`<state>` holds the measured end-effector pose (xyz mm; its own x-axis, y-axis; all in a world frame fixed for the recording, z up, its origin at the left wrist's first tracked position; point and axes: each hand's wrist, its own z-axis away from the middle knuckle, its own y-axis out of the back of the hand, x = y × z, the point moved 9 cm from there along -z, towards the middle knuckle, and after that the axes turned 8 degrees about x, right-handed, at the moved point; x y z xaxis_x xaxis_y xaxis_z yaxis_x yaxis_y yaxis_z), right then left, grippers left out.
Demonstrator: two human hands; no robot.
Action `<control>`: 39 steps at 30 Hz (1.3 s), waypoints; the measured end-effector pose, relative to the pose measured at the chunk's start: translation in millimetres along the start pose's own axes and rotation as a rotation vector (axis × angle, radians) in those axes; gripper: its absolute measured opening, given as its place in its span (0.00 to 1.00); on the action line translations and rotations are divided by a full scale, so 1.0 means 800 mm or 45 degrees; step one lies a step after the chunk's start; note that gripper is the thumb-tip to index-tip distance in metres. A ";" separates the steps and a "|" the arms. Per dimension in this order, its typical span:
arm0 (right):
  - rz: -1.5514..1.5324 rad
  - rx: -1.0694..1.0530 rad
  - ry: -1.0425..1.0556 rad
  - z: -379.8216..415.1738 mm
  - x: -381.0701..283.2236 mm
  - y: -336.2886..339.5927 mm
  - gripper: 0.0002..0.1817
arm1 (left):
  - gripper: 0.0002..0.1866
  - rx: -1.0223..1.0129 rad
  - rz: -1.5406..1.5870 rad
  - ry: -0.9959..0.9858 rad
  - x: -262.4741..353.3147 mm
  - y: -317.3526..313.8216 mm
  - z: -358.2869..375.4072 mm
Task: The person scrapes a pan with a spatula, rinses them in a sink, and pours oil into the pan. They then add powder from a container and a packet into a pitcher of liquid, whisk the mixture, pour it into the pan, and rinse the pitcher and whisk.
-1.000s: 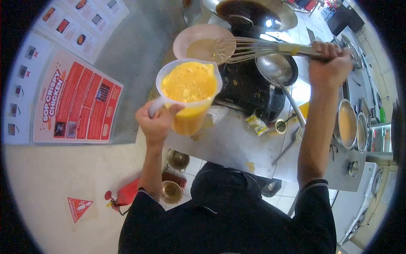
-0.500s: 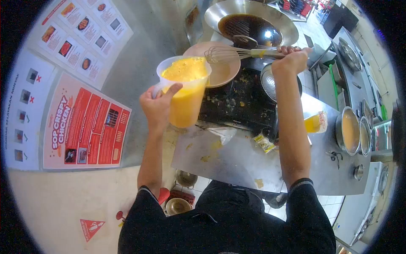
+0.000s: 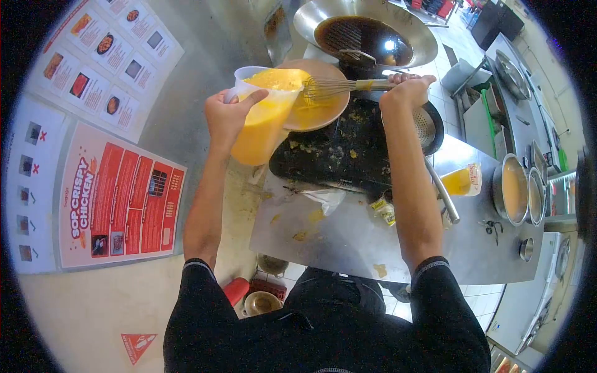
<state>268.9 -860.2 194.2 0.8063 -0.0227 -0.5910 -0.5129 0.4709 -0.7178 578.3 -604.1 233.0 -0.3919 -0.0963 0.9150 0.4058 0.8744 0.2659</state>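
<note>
My left hand (image 3: 229,115) is closed round the handle of a clear plastic pitcher (image 3: 264,127) of yellow liquid. The pitcher tilts to the right, its rim over a pale pinkish bowl (image 3: 333,115), and yellow liquid shows in the bowl. My right hand (image 3: 405,90) grips the handle of a wire whisk (image 3: 336,87). The whisk's wires are right at the pitcher's lip, above the bowl. Below the bowl lies a black, food-spotted stove (image 3: 336,149).
A large wok (image 3: 429,46) of dark oil stands behind. A strainer (image 3: 425,129) with a long handle lies by my right forearm. On the steel table (image 3: 336,242) are a yellow-filled bag (image 3: 461,180), a small packet (image 3: 384,211), scissors (image 3: 493,229) and steel bowls (image 3: 515,186).
The pitcher has moved up and tipped to the right; yellow liquid now shows in the bowl. The whisk has shifted slightly with my right hand, staying at the pitcher's lip.
</note>
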 end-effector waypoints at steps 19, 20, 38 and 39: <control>-0.012 0.077 -0.002 -0.037 0.068 0.064 0.23 | 0.21 -0.220 -0.211 -0.202 -0.023 -0.058 -0.066; -0.023 0.043 0.007 -0.040 0.069 0.064 0.23 | 0.22 -0.208 -0.286 -0.216 -0.013 -0.058 -0.065; 0.116 0.186 0.053 -0.029 0.044 0.088 0.31 | 0.27 -0.433 -0.597 -0.367 -0.004 -0.112 -0.086; 0.111 0.177 0.053 -0.031 0.047 0.090 0.31 | 0.27 -0.443 -0.605 -0.373 -0.004 -0.114 -0.089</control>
<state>254.7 -849.1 111.4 0.7462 -0.0121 -0.6656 -0.5322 0.5899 -0.6073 601.5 -717.7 227.2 -0.7829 -0.2576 0.5663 0.3573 0.5589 0.7483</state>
